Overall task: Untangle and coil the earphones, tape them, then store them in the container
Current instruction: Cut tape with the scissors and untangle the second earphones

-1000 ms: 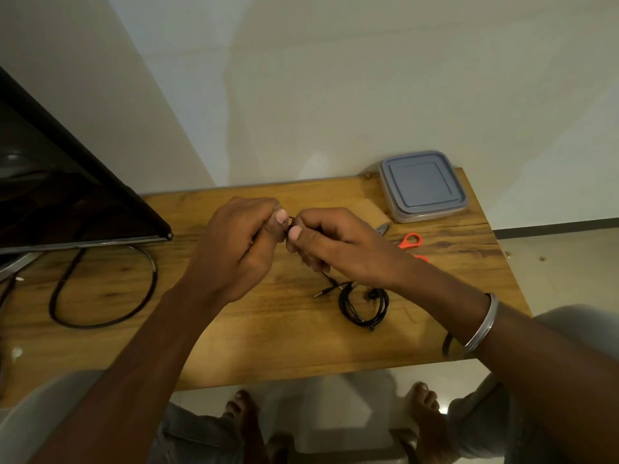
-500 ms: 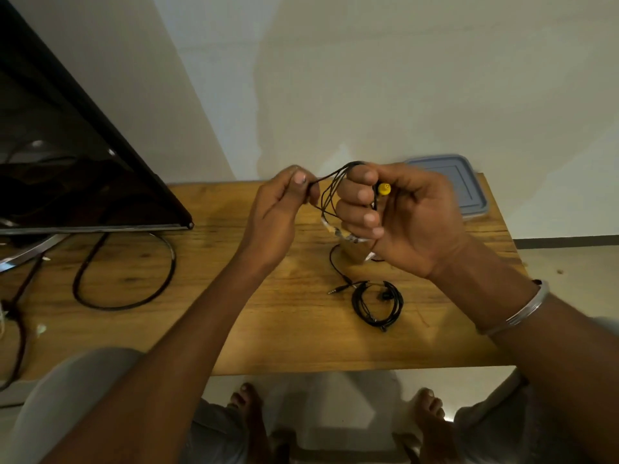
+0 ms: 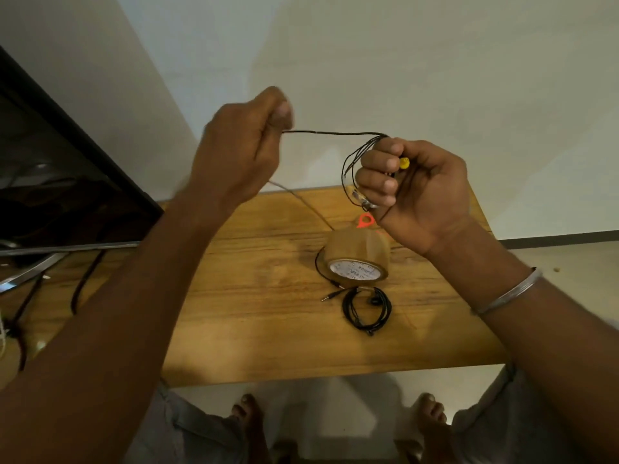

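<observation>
Far left: dark flat screen (image 3: 67, 182) standing over the left end of the wooden tabletop (image 3: 268, 313). A thick black cable (image 3: 83, 283) loops on the wood under it.

Left hand (image 3: 241, 152) is raised off the tabletop with its fingers curled. Thumb and forefinger pinch one end of the earphones (image 3: 335, 132). A single black strand runs taut and nearly level from that pinch across to the right hand. A thin pale strand (image 3: 294, 195) slants from under the left hand toward the tape; I cannot tell what it is.

Right hand (image 3: 422, 189) is also raised, above the far right part of the tabletop. Its fingers are wrapped round a bunch of cord loops, which bulge out on the left side of the fist. A yellow earbud tip (image 3: 404, 163) shows between thumb and forefinger.

Below the right hand, near the far right corner, a brown tape roll (image 3: 358, 256) sits on the wood. An orange scissors handle (image 3: 365, 220) pokes out behind it.

Just in front of the roll lies a second earphone set (image 3: 366, 308), coiled in a small black ring. Its jack plug (image 3: 330, 297) points left, and its lead curves round the left side of the roll.

A metal bangle (image 3: 509, 293) circles the right wrist.
</observation>
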`<state>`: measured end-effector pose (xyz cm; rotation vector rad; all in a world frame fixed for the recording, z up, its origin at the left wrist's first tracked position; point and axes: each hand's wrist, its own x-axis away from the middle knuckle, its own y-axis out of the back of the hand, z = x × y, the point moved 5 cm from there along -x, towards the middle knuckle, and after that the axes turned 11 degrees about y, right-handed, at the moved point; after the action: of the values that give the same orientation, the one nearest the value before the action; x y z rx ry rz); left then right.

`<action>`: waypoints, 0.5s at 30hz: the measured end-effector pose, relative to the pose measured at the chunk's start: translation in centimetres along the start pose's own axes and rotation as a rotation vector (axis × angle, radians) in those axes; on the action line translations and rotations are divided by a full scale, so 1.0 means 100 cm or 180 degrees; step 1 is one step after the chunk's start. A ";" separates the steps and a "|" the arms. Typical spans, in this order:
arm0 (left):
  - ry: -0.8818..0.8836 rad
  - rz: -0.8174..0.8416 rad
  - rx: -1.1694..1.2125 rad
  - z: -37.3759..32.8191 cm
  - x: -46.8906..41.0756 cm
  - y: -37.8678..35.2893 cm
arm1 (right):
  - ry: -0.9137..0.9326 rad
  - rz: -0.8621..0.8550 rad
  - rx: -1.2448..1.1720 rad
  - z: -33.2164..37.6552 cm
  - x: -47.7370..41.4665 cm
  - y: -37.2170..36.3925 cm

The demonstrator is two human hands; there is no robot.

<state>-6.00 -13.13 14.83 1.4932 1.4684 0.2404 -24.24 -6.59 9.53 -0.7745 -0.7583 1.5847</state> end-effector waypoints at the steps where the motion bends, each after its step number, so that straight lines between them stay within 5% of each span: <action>1: 0.0204 -0.0107 0.0010 0.014 0.000 0.005 | -0.0028 -0.0058 0.0103 0.000 -0.001 0.003; 5: 0.0933 -0.0629 0.0155 0.057 0.001 0.034 | -0.0741 0.0369 0.2174 -0.028 0.009 0.018; 8: 0.0915 -0.0737 -0.0095 0.044 -0.008 0.057 | -0.1345 0.0823 0.3189 -0.049 0.018 0.023; 15: 0.0934 -0.0229 -0.0266 0.006 0.008 0.078 | -0.0749 -0.0032 0.1121 -0.041 0.008 0.032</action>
<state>-0.32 -11.04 19.78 1.3770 1.7182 0.4878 -22.78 -6.02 4.55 -0.3319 -0.6226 1.7578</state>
